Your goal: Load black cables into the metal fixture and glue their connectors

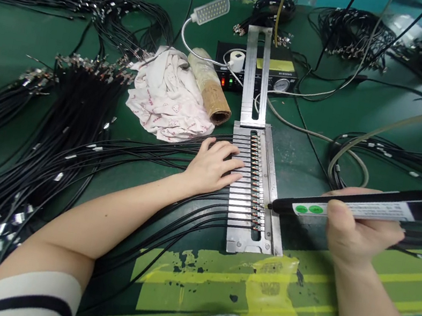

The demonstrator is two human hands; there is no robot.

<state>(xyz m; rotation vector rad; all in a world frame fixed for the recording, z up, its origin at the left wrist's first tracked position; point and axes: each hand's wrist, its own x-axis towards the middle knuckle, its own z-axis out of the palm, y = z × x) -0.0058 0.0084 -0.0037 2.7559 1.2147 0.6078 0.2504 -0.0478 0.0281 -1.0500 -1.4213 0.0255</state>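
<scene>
Metal jig [237, 233] sits on the green surface [302, 152], loaded with black cables [114, 149]. Left hand [211, 168] is spread over them; right hand [359, 233] is wrapped round a pen-style tool [369, 209], tip by the connectors [258, 191]. Crumpled cloth [170, 99] lies beyond.

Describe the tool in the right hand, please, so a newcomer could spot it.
On the green table, find the long metal fixture. At its right side, the right hand holds a black, pen-shaped tool; two round green stickers set it apart from the black cables around.
</scene>
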